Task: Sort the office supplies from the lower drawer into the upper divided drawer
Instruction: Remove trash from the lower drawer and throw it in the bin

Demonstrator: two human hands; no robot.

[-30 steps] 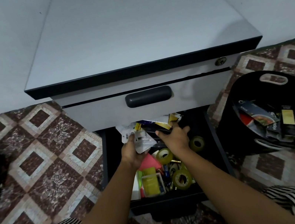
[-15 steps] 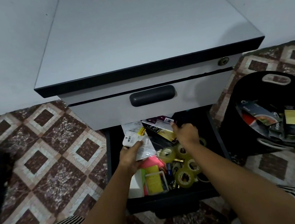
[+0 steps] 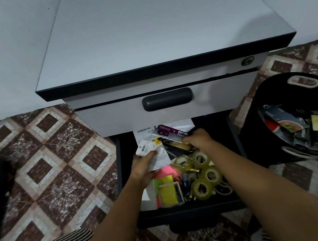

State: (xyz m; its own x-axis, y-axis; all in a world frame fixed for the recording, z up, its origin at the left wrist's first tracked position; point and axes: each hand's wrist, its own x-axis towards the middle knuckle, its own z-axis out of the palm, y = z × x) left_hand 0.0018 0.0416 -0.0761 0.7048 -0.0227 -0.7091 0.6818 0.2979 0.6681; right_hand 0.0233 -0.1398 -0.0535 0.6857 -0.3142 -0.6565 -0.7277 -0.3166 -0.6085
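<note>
Both hands are in the lower drawer [image 3: 120, 169], I see. The left hand [image 3: 143, 168] has its fingers clamped on a white packet [image 3: 145, 149]; the right hand [image 3: 198, 140] has its fingers pinching a purple-labelled pack [image 3: 168, 132] near tape rolls [image 3: 202, 187].

- The left grip [image 3: 144, 170] reaches in from 7 o'clock on a bare forearm, its thumb and fingers pinching a white packet [image 3: 145, 148].
- The right grip [image 3: 200, 141] enters from 5 o'clock, knuckles up, fingers curled on a purple-labelled pack [image 3: 166, 131].
</note>
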